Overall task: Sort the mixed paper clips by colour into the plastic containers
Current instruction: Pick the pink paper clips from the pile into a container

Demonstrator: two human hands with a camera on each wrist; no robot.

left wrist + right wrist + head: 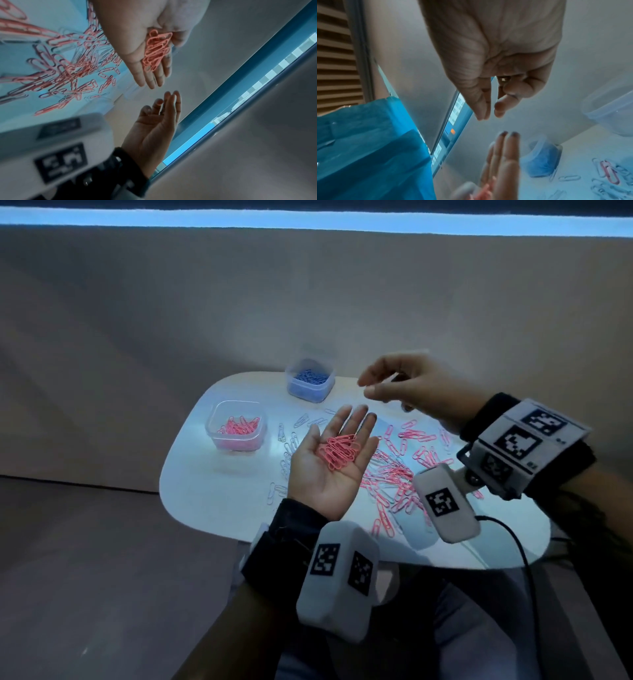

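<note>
left hand (pixel 330 460): flat, palm up, carrying pink wire paper clips (pixel 338 452)
right hand (pixel 411 386): just above, fingers relaxed, empty
step: collecting pinks
next: likely tip into clear plastic container (pixel 236 424) left of palm

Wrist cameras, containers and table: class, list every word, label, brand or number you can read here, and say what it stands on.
No readable words, brands or numbers in any view.
Left wrist camera: black-and-white square code markers only, no letters.
Right wrist camera and wristband: the same kind of markers; tiny marks beside them are too small to read.
A dark label on the right wrist camera in the left wrist view is blurred.
Pink-clip container and blue-clip container: no labels visible.
</note>
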